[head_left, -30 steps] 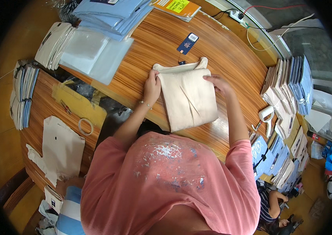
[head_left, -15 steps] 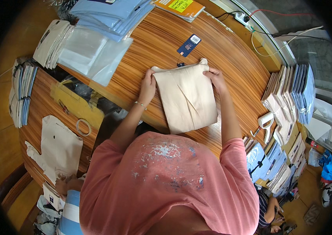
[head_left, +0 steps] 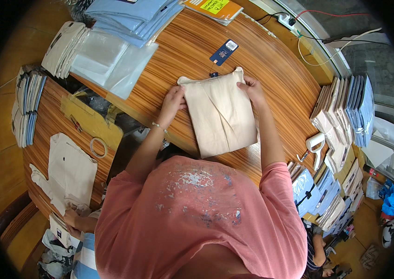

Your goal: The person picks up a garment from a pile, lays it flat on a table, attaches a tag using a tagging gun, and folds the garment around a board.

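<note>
A folded cream shirt (head_left: 220,118) lies on the wood-grain table in front of me, with a slanting crease down its middle. My left hand (head_left: 174,103) grips its left side near the upper corner, fingers partly tucked behind the cloth. At the upper right edge, my right hand (head_left: 253,91) pinches the fabric between thumb and fingers. Beyond the shirt's top edge, a dark blue hang tag (head_left: 224,52) rests flat on the wood, and a small dark label sits between tag and shirt.
Clear plastic sleeves (head_left: 113,63) and folded light blue shirts (head_left: 134,18) occupy the far left. A tape dispenser (head_left: 315,146) and packed shirts (head_left: 334,116) stand right. On the left table, a co-worker's hand (head_left: 71,217) is near a cream garment (head_left: 69,169) and tape roll (head_left: 98,147).
My left hand has slid slightly left and down along the shirt's side. My right hand has shifted a little inward at the corner. The co-worker's arm has moved further into view.
</note>
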Demonstrator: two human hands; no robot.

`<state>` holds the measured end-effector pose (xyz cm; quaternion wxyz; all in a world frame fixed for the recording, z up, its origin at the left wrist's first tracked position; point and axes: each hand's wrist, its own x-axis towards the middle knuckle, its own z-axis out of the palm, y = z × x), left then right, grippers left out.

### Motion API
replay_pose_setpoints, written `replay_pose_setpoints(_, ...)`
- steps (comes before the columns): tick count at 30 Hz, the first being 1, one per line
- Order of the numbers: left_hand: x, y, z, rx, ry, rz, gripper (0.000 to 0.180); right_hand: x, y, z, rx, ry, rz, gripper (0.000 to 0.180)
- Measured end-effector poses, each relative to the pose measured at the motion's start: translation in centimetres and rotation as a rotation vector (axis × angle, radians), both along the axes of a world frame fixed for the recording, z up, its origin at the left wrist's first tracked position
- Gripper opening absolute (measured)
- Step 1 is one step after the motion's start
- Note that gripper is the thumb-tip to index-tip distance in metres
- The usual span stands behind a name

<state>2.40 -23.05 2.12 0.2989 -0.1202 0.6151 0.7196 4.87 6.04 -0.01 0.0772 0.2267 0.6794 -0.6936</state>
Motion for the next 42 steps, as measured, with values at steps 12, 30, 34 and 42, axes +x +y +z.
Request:
replay_pose_setpoints(12, 1.2, 0.1, -3.3, -0.199, 0.155, -0.041, 0.031, 0.0, -0.4, 0.0, 0.083, 0.027, 0.049, 0.021)
replay_pose_setpoints(30, -0.5, 7.2, 4.2, -0.329, 1.361, -0.943, 0.039, -2.3, -0.6, -2.2, 0.49, 0.196, 0.002, 0.033)
replay_pose_setpoints(34, -2.6, 9.2, 1.2, -0.436, 1.232, -1.35, 0.054, -0.6, -1.6, 1.9, 0.886, 0.499, -0.145, 0.024)
replay_pose_setpoints(42, -3.3, 9.2, 1.6, -0.473, 1.139, -1.518, 0.078, 16.2, -6.8, 5.2, 0.829, 0.112, -0.049, 0.011)
